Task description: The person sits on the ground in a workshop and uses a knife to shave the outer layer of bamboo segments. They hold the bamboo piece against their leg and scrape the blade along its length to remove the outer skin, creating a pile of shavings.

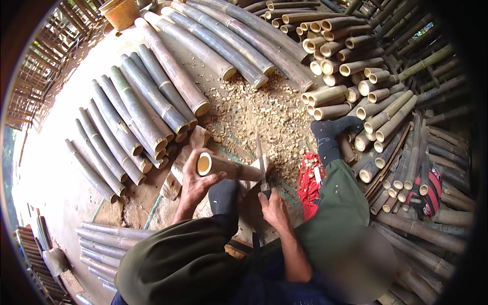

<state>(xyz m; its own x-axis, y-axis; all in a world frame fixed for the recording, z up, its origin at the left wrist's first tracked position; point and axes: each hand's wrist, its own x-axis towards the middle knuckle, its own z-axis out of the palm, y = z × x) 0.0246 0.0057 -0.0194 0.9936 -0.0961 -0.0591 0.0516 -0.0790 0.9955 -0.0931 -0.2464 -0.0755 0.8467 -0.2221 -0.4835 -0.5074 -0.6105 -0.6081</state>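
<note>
A short bamboo section [234, 169] lies tilted slightly in front of my knees, its pale hollow end facing left. My left hand [197, 179] is closed round it beside that hollow end. In my right hand [273, 206] is the dark handle of a long knife [261, 158]. Its narrow blade points away from me, across or beside the bamboo's right end; whether it touches cannot be told. Behind the bamboo, a rough wooden block [175, 173] shows partly, and wood chips [259, 114] cover the ground beyond.
Bamboo lengths [134, 107] lie in rows at the left and far side. Stacked bamboo pieces [351, 66] rise at the right, next to my foot. A red cloth [309, 183] lies by my right leg. A bucket [120, 14] stands far left.
</note>
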